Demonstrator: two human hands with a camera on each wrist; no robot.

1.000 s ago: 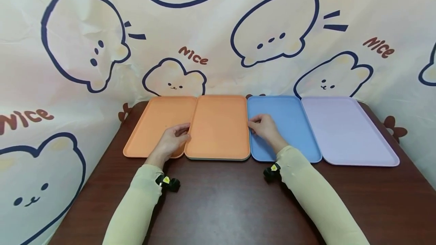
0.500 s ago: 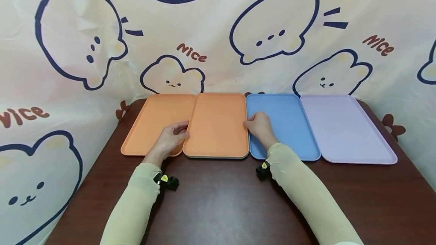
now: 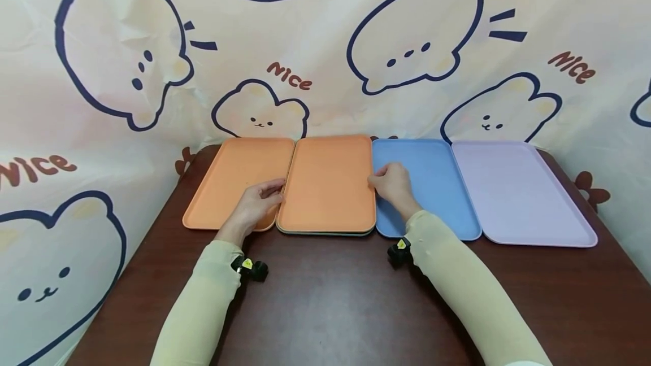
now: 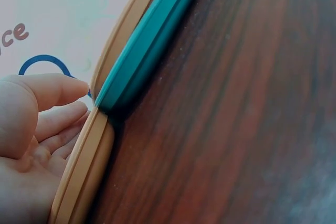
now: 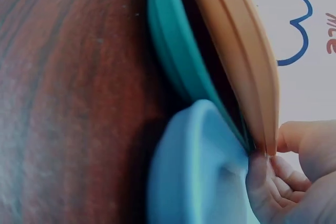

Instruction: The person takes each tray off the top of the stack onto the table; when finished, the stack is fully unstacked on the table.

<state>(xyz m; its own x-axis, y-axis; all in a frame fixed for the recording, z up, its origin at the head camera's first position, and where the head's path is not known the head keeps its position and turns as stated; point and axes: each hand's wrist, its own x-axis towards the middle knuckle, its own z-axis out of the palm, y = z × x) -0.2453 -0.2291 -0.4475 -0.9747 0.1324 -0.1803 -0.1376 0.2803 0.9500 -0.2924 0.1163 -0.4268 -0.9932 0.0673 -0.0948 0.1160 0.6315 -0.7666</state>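
Note:
Two stacked trays lie in the middle of the row, an orange tray [image 3: 328, 185] on top and a teal tray [image 5: 173, 40] beneath. My right hand [image 3: 395, 185] pinches the orange tray's right rim between thumb and fingers; the right wrist view shows that side raised, with a dark gap above the teal tray. My left hand [image 3: 252, 207] is at the stack's left edge, over another orange tray [image 3: 218, 199], thumb and fingers relaxed and a little apart. Its thumb tip meets the upper rim in the left wrist view. A blue tray [image 3: 427, 185] is under the right hand.
A lilac tray [image 3: 529, 196] lies at the right end of the row, against the blue one. The trays line the back of a dark brown table [image 3: 325, 298]. Behind them hangs a cream cloth [image 3: 325, 61] printed with bears and lettering.
My right hand closed in on the stack's right edge, and the top orange tray has risen slightly, showing more of the teal tray under its front right corner. My left hand has stayed.

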